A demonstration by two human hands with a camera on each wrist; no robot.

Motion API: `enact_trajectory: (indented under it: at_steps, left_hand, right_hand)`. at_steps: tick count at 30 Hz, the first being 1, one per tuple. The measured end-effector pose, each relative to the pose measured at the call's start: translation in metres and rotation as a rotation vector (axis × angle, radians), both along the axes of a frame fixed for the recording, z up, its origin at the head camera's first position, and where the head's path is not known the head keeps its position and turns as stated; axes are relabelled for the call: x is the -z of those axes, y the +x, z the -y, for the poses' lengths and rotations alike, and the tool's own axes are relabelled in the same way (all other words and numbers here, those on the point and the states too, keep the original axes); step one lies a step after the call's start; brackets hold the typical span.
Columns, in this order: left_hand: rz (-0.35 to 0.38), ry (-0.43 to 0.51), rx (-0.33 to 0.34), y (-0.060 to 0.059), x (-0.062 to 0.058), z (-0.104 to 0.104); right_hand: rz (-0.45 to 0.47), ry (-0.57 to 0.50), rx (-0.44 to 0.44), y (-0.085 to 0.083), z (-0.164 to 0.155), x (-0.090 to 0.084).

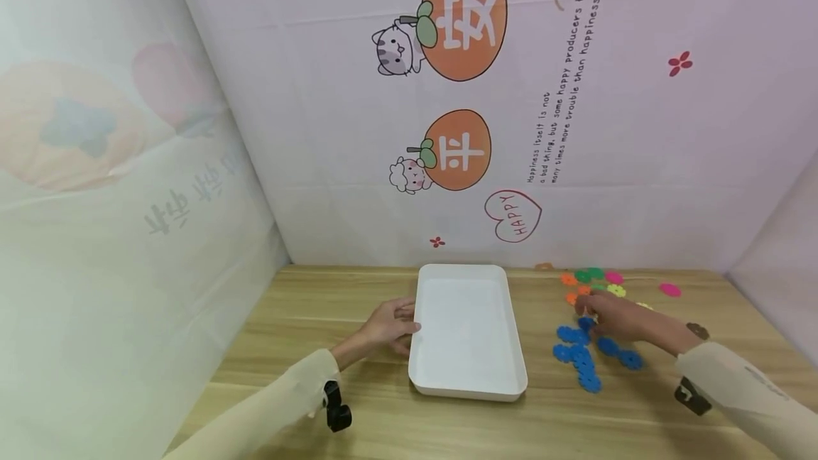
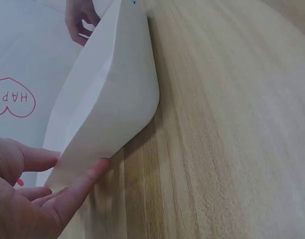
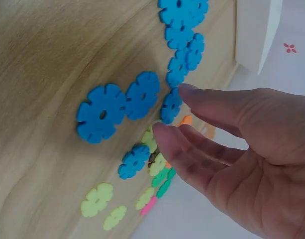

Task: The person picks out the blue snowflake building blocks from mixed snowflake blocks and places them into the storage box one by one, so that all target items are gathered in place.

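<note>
Centrally on wooden table [image 1: 358, 403]: white tray [image 1: 466, 329], long axis running away toward back wall [image 1: 639, 162]. Left hand [image 1: 388, 329] against tray's left rim, fingers [image 2: 85, 181] straight, grasping nothing. Right hand [image 1: 616, 318] over blue flower discs [image 1: 578, 357] right of tray, fingers [image 3: 192, 149] loosely extended, fingertip touching one disc [image 3: 170, 105].

White tray [image 1: 469, 375]; blue discs [image 1: 578, 353]; pale wood table [image 1: 319, 304].
</note>
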State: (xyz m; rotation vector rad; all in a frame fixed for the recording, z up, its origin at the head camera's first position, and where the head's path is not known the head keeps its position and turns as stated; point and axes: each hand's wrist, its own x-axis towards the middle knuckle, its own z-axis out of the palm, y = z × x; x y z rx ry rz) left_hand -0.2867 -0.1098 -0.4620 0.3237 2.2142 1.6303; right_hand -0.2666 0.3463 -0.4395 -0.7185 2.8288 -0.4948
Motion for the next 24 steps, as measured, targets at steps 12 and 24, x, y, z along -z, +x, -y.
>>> enact_trajectory:
  at_steps: [12,24]
  left_hand:
    - [0.104,0.078,-0.051,-0.002,0.007,0.004]
    - [0.095,0.102,-0.032,-0.002,0.007,0.004]
  right_hand:
    - [0.019,0.005,0.055,-0.006,0.0,0.01]
    - [0.044,-0.033,0.112,-0.011,-0.004,0.013]
